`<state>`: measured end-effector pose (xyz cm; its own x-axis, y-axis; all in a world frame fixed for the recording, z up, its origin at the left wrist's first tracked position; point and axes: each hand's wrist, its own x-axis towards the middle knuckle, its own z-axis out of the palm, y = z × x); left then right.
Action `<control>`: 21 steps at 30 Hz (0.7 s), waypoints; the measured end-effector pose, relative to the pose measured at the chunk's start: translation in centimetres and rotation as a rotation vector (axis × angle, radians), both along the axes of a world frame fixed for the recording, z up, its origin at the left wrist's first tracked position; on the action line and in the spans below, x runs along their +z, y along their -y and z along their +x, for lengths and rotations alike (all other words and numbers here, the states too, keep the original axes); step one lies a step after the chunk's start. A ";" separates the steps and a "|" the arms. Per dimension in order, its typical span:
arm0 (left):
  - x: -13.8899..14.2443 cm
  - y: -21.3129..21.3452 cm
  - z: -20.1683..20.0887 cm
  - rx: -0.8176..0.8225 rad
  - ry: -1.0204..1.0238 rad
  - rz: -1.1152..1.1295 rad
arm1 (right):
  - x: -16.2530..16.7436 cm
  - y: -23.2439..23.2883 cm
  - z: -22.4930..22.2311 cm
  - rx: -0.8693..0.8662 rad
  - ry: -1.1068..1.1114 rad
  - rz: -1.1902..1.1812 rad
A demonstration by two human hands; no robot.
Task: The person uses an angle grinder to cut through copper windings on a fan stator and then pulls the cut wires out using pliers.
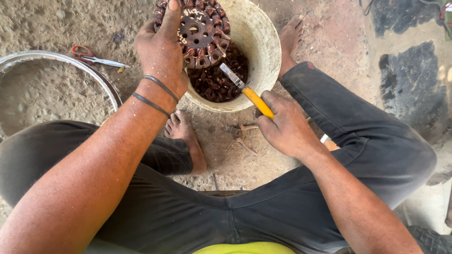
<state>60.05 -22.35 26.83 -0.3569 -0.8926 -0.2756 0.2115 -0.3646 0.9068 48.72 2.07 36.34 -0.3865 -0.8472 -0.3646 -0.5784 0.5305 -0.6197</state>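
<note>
The left hand (161, 51) clamps the stator (200, 29) over the tub's (263, 44) far-left rim; it looks heavy, rigid, best held by its edge. The right hand (287, 127) is closed round a chisel (245, 89).

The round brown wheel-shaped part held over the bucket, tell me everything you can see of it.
The round rusty-brown metal disc has a flat centre plate with several holes and pale scrawled marks, ringed by brown wound segments. The left hand holds it tilted over the cream plastic bucket, thumb across its face. The metal blade of the yellow-handled tool in the right hand points at its lower edge.
</note>
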 end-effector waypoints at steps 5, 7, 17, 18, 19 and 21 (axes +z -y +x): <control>0.8 0.4 0.1 0.013 0.039 -0.027 | -0.1 0.4 0.3 -0.079 -0.025 0.094; 1.1 0.5 -0.2 0.010 0.000 -0.048 | 0.0 0.3 0.1 -0.151 -0.009 0.253; 1.9 2.8 1.0 0.107 0.003 -0.168 | -1.5 -1.0 -3.1 -0.160 -0.213 0.078; 1.9 2.6 1.0 0.091 0.010 -0.163 | -1.8 -1.2 -3.2 -0.139 -0.218 0.085; 1.9 2.5 1.0 0.077 0.017 -0.158 | -2.1 -1.3 -3.3 -0.117 -0.224 0.091; 1.9 2.2 0.9 0.052 -0.006 -0.184 | -2.3 -1.6 -3.4 -0.106 -0.202 0.167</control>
<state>60.92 -24.52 28.78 -0.3099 -0.9451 -0.1040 0.2313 -0.1810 0.9559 45.31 3.62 34.09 -0.5489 -0.7328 -0.4020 -0.6167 0.6797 -0.3970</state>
